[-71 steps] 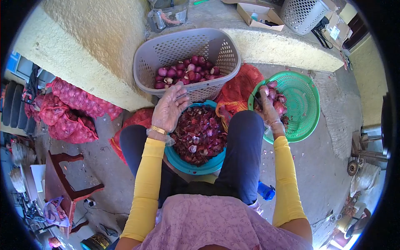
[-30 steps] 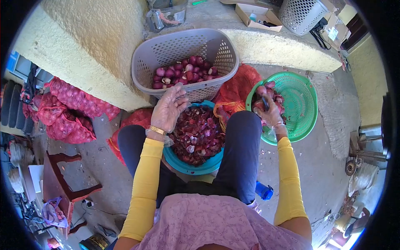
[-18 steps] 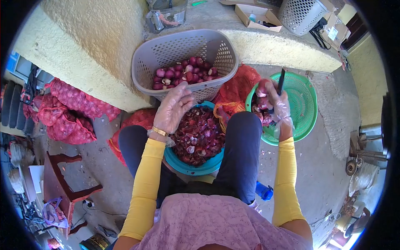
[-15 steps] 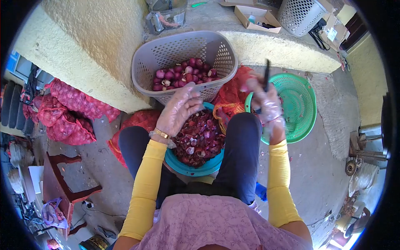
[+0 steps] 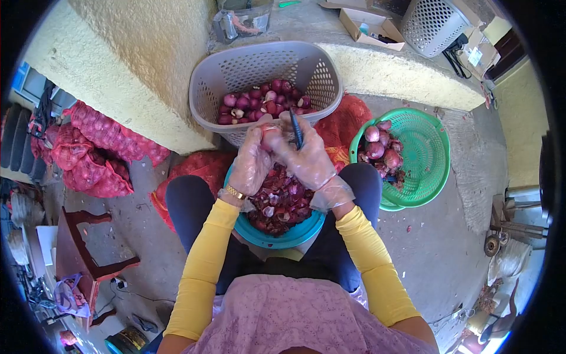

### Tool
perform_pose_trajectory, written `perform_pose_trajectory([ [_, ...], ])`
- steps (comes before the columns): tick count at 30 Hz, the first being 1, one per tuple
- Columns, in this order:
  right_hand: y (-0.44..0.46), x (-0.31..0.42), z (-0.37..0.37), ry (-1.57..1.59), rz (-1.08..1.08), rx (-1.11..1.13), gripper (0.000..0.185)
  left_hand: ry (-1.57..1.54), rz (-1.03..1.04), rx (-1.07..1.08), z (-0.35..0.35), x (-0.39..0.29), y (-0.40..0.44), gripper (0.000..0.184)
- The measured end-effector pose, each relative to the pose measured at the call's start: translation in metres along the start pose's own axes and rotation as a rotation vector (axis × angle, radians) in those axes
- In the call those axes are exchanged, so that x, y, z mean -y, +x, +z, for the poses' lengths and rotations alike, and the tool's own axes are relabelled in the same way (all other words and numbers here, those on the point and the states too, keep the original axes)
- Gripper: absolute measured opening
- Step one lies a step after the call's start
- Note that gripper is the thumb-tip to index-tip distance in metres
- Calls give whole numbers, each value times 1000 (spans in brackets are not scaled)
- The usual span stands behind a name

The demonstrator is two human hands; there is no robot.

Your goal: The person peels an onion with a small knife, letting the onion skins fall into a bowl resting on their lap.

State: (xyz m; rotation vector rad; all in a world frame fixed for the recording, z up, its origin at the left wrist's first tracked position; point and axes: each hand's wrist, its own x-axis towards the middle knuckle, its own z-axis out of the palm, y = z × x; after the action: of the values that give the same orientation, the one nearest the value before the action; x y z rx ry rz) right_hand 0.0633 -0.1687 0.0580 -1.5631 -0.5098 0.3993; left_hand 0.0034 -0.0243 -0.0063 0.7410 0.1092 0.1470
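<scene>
Above a teal basin (image 5: 280, 241) of red onion skins (image 5: 277, 203), my two hands have come together in clear plastic gloves. My left hand (image 5: 250, 165) is closed around a red onion (image 5: 270, 135). Gripped in my right hand (image 5: 311, 158) is a dark knife (image 5: 296, 128), pointing up and away; its fingers touch or nearly touch the onion. Just beyond stands a grey perforated basket (image 5: 218, 79) with peeled red onions (image 5: 268, 100). To the right, a green basket (image 5: 443, 150) holds unpeeled onions (image 5: 389, 154) along its left side.
Red mesh sacks (image 5: 94, 153) of onions lie at the left, near an overturned wooden stool (image 5: 88, 251). Another mesh sack (image 5: 348, 118) sits between the baskets. A low ledge (image 5: 407, 79) runs behind, carrying a cardboard box (image 5: 371, 29) and a second grey basket (image 5: 433, 26).
My right hand has moved left from the green basket, with the knife, to meet my left hand. An onion is now between them. The unpeeled onions in the green basket are uncovered.
</scene>
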Motion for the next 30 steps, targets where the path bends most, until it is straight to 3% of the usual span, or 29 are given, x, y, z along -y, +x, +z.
perform_pose_trajectory([
  [1, -3, 10, -5, 62, 204, 27, 60, -28, -24, 27, 0, -2, 0, 48],
  [2, -2, -4, -11, 62, 205, 28, 60, -27, -23, 26, -4, -4, 0, 48],
  [4, 4, -11, -14, -105, -96, -45, 43, -48, -58, 72, -6, -11, 2, 49],
  [5, -3, -11, -21, 220, 171, -83, 29, -48, -59, 3, -4, -11, 2, 51],
  [9, -1, -14, -25, 263, 186, -59, 26, -42, -24, -55, 2, -18, -1, 56],
  [11, 6, -26, -25, 226, 14, 15, 26, -12, -33, -96, -1, -23, -3, 61],
  [13, 5, -11, -25, 169, 107, 51, 25, -13, -75, -100, -5, -27, -3, 63],
  [15, 10, -2, -27, 110, 199, 86, 26, -14, -117, -102, -7, -29, -2, 64],
  [17, 21, 0, -29, -398, -147, 250, 32, -48, -166, -231, -7, -25, -1, 63],
  [18, 26, 2, -30, -398, -148, 254, 32, -49, -164, -234, -6, -25, -1, 63],
  [20, 34, 7, -31, -538, -129, 326, 58, -39, -185, -212, -5, -27, -2, 61],
  [24, 33, 14, -27, -613, -110, 279, 60, -33, -286, -213, -10, -31, -3, 59],
  [26, 30, 9, -26, -529, -194, 253, 62, -64, -365, 40, -25, -30, -2, 57],
  [30, 27, 16, -26, -530, -129, 228, 65, -90, -347, -23, -12, -32, -2, 57],
])
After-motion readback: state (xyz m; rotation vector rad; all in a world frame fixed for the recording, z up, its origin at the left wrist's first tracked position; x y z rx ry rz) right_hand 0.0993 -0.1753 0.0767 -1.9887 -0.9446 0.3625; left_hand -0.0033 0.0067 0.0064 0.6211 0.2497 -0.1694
